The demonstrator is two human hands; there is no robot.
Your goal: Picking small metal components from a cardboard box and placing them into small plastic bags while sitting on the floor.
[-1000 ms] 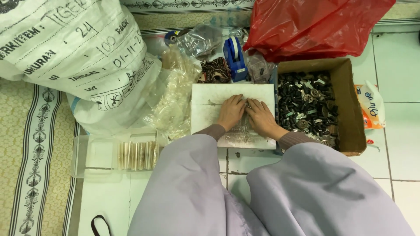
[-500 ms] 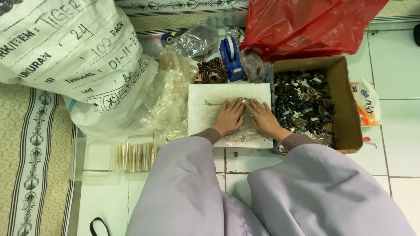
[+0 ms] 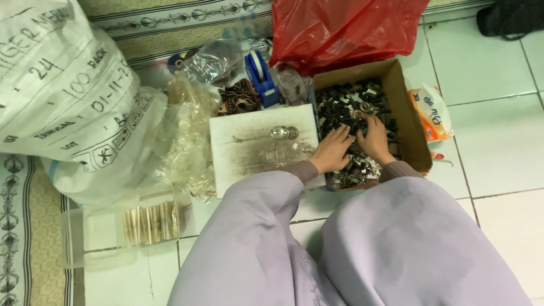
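My left hand (image 3: 333, 149) rests palm down at the left inner edge of a brown cardboard box (image 3: 412, 124) filled with several small dark and silvery metal parts (image 3: 347, 105). My right hand (image 3: 374, 137) lies in the same pile, fingers spread over the parts. Whether either hand grips a part is hidden. To the left of the box lies a smudged white board (image 3: 258, 148) with two small round metal pieces (image 3: 284, 132) on it.
A large white woven sack (image 3: 62, 96) stands at the left, crumpled clear plastic bags (image 3: 190, 139) beside it. A blue tape dispenser (image 3: 260, 76) and red plastic bag (image 3: 340, 31) lie behind. A clear tray (image 3: 122, 226) holds thin sticks. An orange-white packet (image 3: 432, 113) lies right of the box.
Both hands moved right, off the white board and into the cardboard box of metal parts. Two round pieces now lie exposed on the board.
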